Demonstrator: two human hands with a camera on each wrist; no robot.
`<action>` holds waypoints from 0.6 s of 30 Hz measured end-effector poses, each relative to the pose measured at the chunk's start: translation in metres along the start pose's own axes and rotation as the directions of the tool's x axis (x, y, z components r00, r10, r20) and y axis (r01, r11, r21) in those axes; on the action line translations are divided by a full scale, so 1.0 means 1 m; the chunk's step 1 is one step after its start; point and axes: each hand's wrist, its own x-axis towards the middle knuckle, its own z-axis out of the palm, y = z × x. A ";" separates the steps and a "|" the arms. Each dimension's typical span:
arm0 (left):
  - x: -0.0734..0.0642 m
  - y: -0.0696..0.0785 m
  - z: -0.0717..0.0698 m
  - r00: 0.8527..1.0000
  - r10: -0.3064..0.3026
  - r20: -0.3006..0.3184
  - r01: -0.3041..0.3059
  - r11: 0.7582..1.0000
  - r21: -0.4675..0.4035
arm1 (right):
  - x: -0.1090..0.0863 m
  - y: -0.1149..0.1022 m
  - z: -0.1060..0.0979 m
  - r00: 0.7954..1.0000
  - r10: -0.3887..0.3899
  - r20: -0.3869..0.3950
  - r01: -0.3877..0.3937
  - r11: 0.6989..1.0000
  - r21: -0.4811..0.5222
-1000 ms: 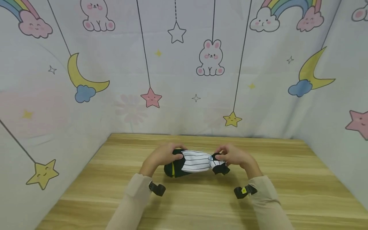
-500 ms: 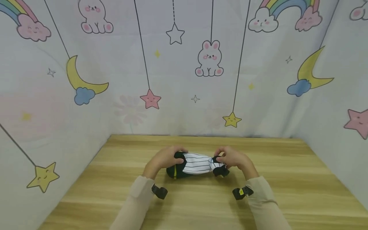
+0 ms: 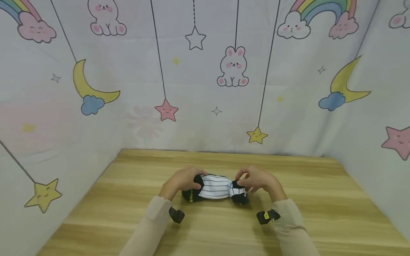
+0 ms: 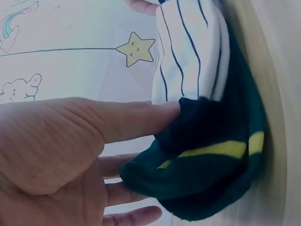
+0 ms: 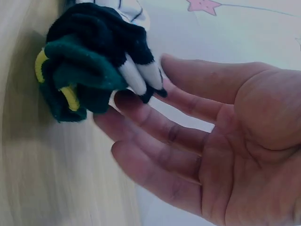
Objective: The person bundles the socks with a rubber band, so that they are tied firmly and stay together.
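A bundle of socks [image 3: 215,187] lies lengthwise across the table, white with dark stripes in the middle and black and green with yellow bands at both ends. My left hand [image 3: 185,179] pinches its left end; in the left wrist view the thumb [image 4: 141,120] presses on the black patch while fingers reach behind the fabric. At the other end, my right hand [image 3: 258,179] has its fingers spread loosely beside the bunched black and green sock end [image 5: 84,61]. The right wrist view shows its thumb [image 5: 207,77] held apart from the fingertips, which are right at the fabric.
The wooden table [image 3: 211,227] stretches around both hands. A white cloth backdrop [image 3: 192,78] printed with stars, moons and bunnies encloses the back and sides. A small black camera is strapped to each wrist over beige sleeves [image 3: 289,218].
The sock bundle has come slightly nearer and to the left, its right end turning down. My right hand has loosened from that end, while the left keeps its hold.
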 end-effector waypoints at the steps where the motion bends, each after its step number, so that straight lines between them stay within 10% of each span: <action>1: 0.001 0.001 -0.001 1.000 0.000 0.005 0.000 1.000 0.014 | -0.001 0.000 -0.002 1.000 0.003 0.009 -0.003 1.000 -0.015; 18: 0.006 -0.003 0.009 0.993 -0.007 0.116 -0.006 0.993 0.115 | 0.014 0.013 -0.004 0.998 0.055 0.030 -0.054 0.998 -0.039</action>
